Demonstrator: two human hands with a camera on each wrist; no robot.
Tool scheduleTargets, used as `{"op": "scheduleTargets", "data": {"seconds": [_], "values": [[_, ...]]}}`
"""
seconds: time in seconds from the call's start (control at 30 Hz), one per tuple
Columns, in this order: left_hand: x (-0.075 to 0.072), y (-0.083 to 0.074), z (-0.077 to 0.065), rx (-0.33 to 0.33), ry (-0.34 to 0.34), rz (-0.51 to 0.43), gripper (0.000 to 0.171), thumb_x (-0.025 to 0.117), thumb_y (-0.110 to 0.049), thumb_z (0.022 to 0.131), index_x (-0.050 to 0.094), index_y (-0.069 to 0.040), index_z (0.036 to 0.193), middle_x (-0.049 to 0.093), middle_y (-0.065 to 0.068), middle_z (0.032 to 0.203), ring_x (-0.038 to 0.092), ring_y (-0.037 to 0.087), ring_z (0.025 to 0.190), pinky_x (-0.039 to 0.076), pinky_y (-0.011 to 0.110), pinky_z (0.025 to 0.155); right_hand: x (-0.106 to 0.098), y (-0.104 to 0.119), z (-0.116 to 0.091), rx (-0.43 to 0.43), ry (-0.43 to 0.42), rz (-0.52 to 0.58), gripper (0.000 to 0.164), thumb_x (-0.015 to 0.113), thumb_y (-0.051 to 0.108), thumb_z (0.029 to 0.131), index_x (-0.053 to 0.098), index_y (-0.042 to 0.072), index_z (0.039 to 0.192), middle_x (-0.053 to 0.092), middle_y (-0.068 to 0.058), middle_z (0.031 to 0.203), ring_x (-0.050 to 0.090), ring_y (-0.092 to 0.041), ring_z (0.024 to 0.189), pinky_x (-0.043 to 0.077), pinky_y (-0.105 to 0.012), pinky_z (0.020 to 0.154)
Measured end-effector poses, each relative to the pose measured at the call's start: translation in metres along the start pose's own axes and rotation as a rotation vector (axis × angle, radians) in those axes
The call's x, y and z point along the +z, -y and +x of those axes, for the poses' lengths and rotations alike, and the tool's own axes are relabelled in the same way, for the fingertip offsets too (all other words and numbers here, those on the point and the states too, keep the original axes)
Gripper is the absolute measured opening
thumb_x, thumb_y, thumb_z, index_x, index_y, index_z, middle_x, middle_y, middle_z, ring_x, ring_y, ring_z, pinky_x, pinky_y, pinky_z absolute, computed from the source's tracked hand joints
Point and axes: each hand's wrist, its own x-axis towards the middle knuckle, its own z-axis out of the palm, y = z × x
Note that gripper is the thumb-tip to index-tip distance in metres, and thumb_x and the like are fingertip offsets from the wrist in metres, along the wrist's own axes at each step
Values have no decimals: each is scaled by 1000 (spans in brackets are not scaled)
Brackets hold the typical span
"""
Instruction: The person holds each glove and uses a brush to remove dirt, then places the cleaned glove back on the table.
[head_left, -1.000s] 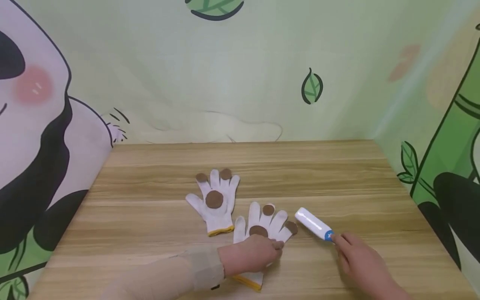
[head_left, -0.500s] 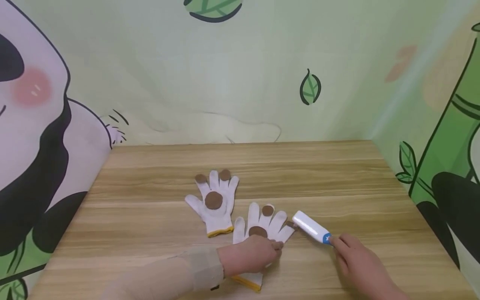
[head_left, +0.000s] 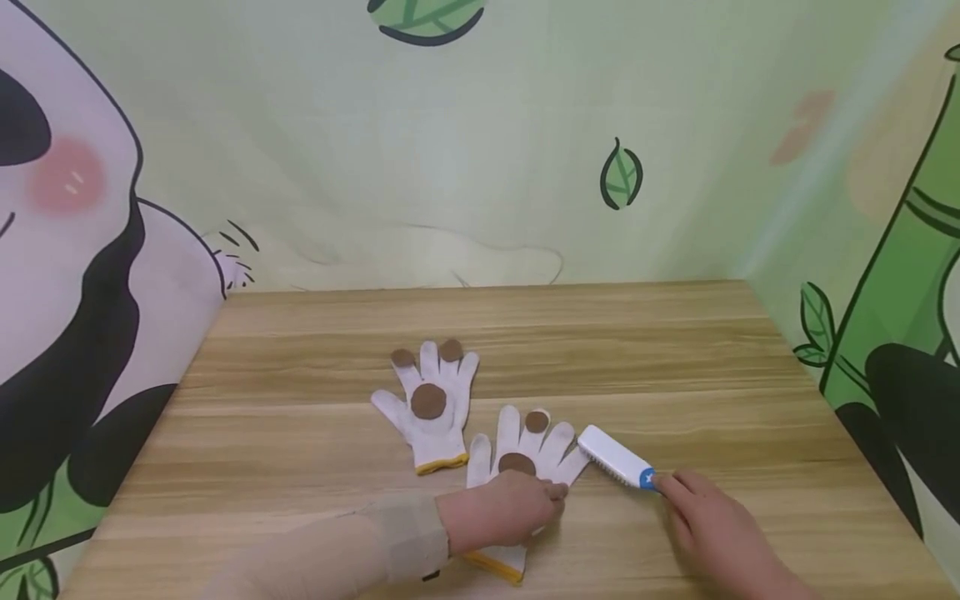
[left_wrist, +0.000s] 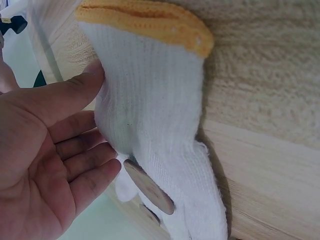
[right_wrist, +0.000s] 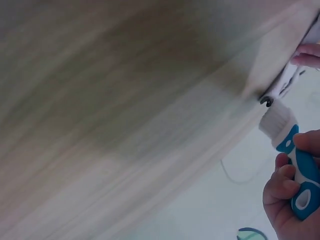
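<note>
Two white knit gloves with yellow cuffs and round brown patches lie on the wooden table. The nearer glove (head_left: 512, 442) is under my left hand (head_left: 510, 506), whose loosely extended fingers (left_wrist: 92, 172) and thumb rest against its side in the left wrist view. My right hand (head_left: 720, 525) grips the blue handle of a white bristle brush (head_left: 617, 457). The brush's head overlaps the tip of this glove's rightmost finger, hiding the brown patch there. In the right wrist view, the bristles (right_wrist: 274, 121) sit right by the glove's fingertip. The other glove (head_left: 442, 425) lies farther back, untouched.
The wooden table (head_left: 300, 358) runs back to a pale green wall (head_left: 487, 150) painted with leaves. Painted pandas and bamboo cover the side walls.
The brush has moved left onto the nearer glove's rightmost fingertip and tilted, so its bristles show now. The brown patch there has gone from sight. My left hand has stayed in place.
</note>
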Motion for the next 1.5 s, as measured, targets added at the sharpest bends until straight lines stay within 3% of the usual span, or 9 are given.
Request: {"op": "scheduleTargets", "data": {"seconds": [0.23,0.43,0.57,0.67,0.8,0.97,1.1,1.3,1.5], "values": [[1,-1,1,-8,-8,21,55,78,-46,87,62,-29,137,53,-17,152,57,-3,132,57,13,83,3,0,3,-83,-141,10,31,77,-1,81,73,11,109,61,6,89,52,-2,74,50,-25,60],[1,-1,1,-11,-9,27,56,78,-45,87,61,-29,138,53,-17,153,56,-3,133,56,13,85,-1,0,0,-62,42,27,28,74,5,88,72,13,114,57,9,90,46,2,74,48,-23,63],[1,-1,1,-8,-14,26,54,78,-44,87,62,-28,137,54,-17,152,57,-2,132,56,13,84,-2,-4,3,25,-71,25,29,73,0,85,73,9,113,65,2,93,61,-9,79,55,-34,67],[2,-1,0,-6,-20,31,53,78,-44,87,62,-28,136,55,-17,151,58,-3,130,56,13,81,-2,-4,3,-8,-133,28,30,75,-2,82,72,9,110,65,2,91,60,-9,78,55,-33,66],[2,-1,-1,-10,-27,42,54,79,-44,87,62,-28,136,55,-17,150,58,-3,129,57,13,77,-1,3,2,-98,-23,39,27,76,4,86,71,14,110,57,10,90,49,1,75,51,-24,64],[1,-1,0,-3,-23,29,55,79,-44,87,62,-28,137,54,-17,151,58,-3,131,56,13,82,0,5,-1,-27,107,27,24,73,9,91,72,14,115,56,10,93,46,2,77,51,-23,66],[0,0,1,7,-9,16,53,78,-44,88,63,-28,137,54,-16,151,57,-2,132,56,13,88,2,-2,0,32,17,27,27,73,6,89,72,12,115,63,6,94,54,-2,79,54,-28,68],[1,0,1,10,-23,20,52,78,-43,88,64,-27,135,55,-16,150,58,-2,131,57,13,83,2,-2,6,-42,-166,35,31,78,-3,79,73,9,107,62,4,89,55,-4,75,53,-29,63],[3,-1,2,-7,-22,17,52,80,-41,86,64,-28,134,55,-17,150,59,-2,129,57,14,77,-1,-1,0,-81,42,23,24,76,8,89,71,15,111,57,10,91,44,3,74,48,-22,62]]}}
